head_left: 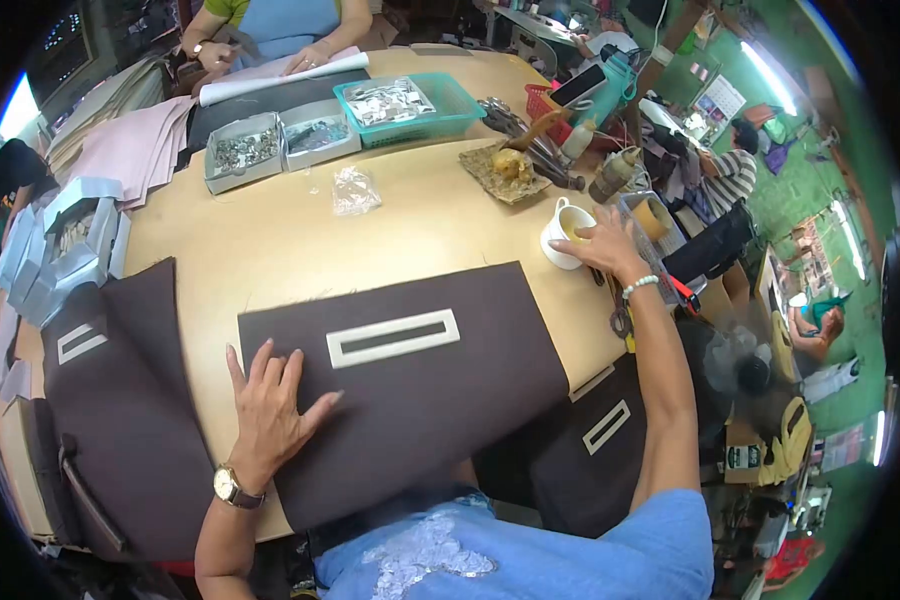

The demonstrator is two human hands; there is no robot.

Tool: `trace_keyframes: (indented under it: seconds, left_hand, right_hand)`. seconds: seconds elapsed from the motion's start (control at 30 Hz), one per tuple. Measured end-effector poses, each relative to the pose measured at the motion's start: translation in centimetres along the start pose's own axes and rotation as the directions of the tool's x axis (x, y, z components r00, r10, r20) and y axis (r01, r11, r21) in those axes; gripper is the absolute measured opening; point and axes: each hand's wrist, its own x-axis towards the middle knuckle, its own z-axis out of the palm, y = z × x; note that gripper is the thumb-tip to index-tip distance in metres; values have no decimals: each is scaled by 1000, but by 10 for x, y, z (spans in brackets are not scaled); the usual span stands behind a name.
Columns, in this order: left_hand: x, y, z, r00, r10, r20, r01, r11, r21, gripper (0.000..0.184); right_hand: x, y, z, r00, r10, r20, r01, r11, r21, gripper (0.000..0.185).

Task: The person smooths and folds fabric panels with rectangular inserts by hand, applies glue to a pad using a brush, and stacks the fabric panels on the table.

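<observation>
A dark brown fabric panel point(420, 410) lies on the table in front of me, with a cream rectangular frame point(393, 338) around a slot near its upper middle. My left hand point(272, 410) rests flat on the panel's left part, fingers spread, holding nothing. At the right, my right hand point(606, 243) reaches over a white cup point(562, 232) with something yellowish inside. Its thumb and fingers are at the cup's rim; whether they hold anything small is hidden. Another dark panel with a cream frame point(82, 343) lies at the left, and a third framed piece point(606, 428) is at the lower right.
Boxes of metal parts point(245, 152) and a teal basket point(460, 108) stand at the back. A small plastic bag point(355, 190), a crumpled brown sheet point(490, 172) and bottles point(615, 173) are nearer. Light-blue boxes point(95, 240) sit left. Across the table, a co-worker's hands handle a white roll point(285, 79).
</observation>
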Motion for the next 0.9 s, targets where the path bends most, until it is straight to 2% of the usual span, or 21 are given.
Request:
trace_keyframes:
  seconds: [0.03,0.13,0.17,0.23,0.27,0.33,0.43,0.53,0.63,0.73,0.8,0.9]
  left_hand:
    - [0,-2,1,1000,-25,2,25,999,-24,60]
    - [-2,-6,-3,998,-39,58,42,998,-52,50]
    - [-2,-7,-4,996,-33,82,38,998,-56,48]
    - [-3,-9,3,1000,6,-10,-7,997,-71,50]
    - [-3,-10,7,998,23,-57,-28,997,-76,52]
    - [-3,-15,14,999,32,-28,-33,998,-55,56]
    - [-2,-17,12,998,35,44,-34,999,-17,61]
    - [-3,-14,5,996,32,79,-33,999,17,66]
    - [-5,-11,-3,997,41,71,-42,999,13,74]
    - [-5,-12,-8,996,55,66,-56,998,15,81]
    - [-5,-13,-10,995,56,79,-56,998,5,83]
    - [-6,-15,-10,995,63,83,-62,998,-10,83]
  right_hand:
    - [3,-5,-3,999,15,51,-14,1000,-19,90]
    - [18,-4,9,998,24,56,-15,988,-156,87]
    - [19,1,8,999,34,8,-33,994,-103,82]
    - [16,2,-4,994,58,-88,-58,998,4,71]
    - [14,5,-5,977,35,-210,-29,999,33,59]
    - [3,14,-1,898,2,-440,37,996,81,36]
    - [-13,24,8,913,-100,-396,71,994,-87,14]
    - [-38,8,2,947,-85,-310,39,987,-153,21]
    - [-56,-11,-2,940,-166,-299,122,980,-160,25]
    - [-78,-43,9,869,-365,-334,414,906,86,33]
    - [-107,-85,16,820,-406,-402,538,787,302,45]
    - [-139,-129,40,882,-357,-307,468,589,659,52]
